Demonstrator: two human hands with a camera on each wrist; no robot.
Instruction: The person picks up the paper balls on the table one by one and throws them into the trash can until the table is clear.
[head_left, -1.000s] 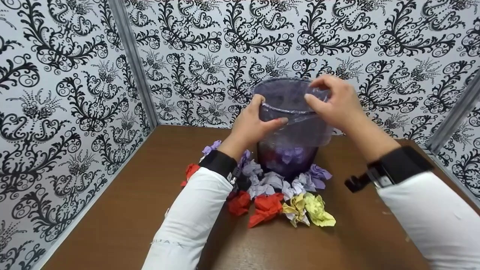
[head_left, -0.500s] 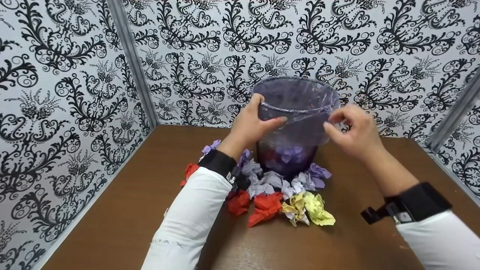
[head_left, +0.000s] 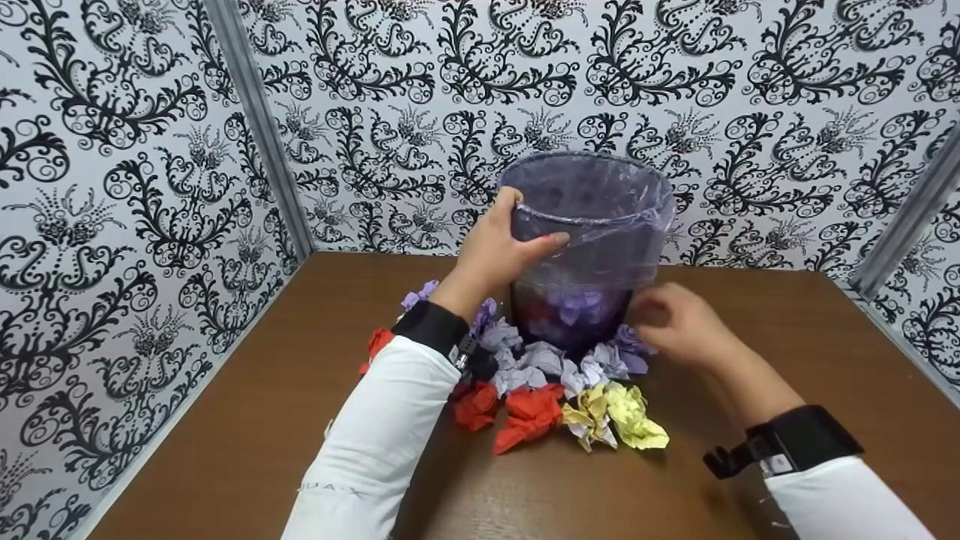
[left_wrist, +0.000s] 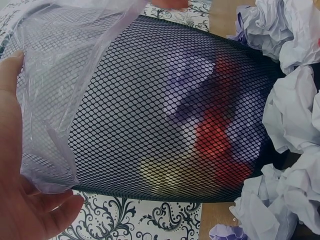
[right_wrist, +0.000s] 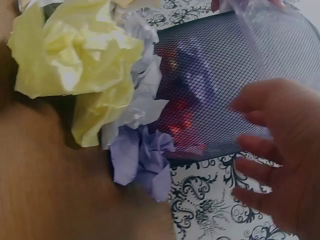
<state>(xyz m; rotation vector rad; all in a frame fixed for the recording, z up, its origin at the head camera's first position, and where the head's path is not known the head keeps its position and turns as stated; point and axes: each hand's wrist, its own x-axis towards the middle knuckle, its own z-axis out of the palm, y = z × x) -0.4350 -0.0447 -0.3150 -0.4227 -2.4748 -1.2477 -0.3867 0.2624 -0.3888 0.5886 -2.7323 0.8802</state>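
A dark mesh wastebasket (head_left: 574,326) stands upright, lined with a clear plastic bag (head_left: 615,251) folded down over its rim. My left hand (head_left: 491,244) grips the left side of the rim, thumb across the outside of the bag. Beside the lower right of the wastebasket is my right hand (head_left: 679,326), blurred, with loosely bent fingers. The right wrist view shows those fingers (right_wrist: 255,175) spread and holding nothing, close to the mesh. Red, yellow and purple crumpled paper (left_wrist: 212,137) shows through the mesh in the left wrist view.
Crumpled paper balls ring the basket's foot on the brown table (head_left: 247,420): several white ones (head_left: 544,358), purple (right_wrist: 140,160), red (head_left: 530,416) and yellow (head_left: 634,416). Black-and-white patterned panels (head_left: 375,90) stand behind and at the sides.
My right hand has let go of the bag at the rim, moved right, then down beside the basket. The bag's right side now hangs over the outside. My left hand keeps its grip.
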